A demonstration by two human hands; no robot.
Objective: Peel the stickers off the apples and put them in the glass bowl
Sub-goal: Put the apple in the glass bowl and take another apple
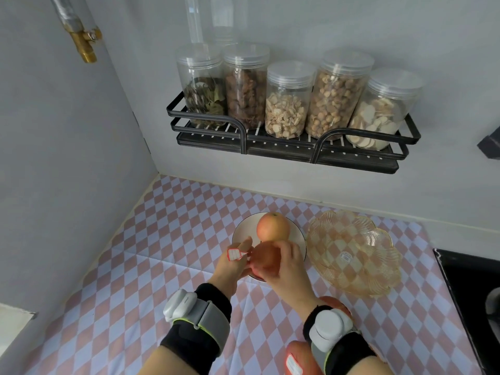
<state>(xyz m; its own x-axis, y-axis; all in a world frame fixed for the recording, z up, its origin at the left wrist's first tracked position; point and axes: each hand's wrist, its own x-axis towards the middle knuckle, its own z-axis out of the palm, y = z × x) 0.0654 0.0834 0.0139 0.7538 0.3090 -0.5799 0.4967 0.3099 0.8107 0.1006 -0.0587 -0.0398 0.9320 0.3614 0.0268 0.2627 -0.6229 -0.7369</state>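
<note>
My right hand [288, 262] grips an orange-red apple [266, 259] from above and from the right, just over the near rim of a white plate [243, 228]. My left hand [234, 265] is at the apple's left side and pinches a white sticker with a red border [234, 254], which is lifted off the apple's skin. A second apple [273, 226] sits on the plate behind. The ribbed glass bowl [378, 277] stands to the right, with only a small label [345, 257] showing in it. Two more apples lie by my right forearm, one with a sticker [293, 365] and one [334, 301] behind the wrist.
The checkered cloth [167, 239] covers the counter in a wall corner. A black wall rack [284, 147] with several clear jars hangs above. A black hob [470, 288] lies at the right edge. A brass pipe valve [85, 44] sticks out at the upper left.
</note>
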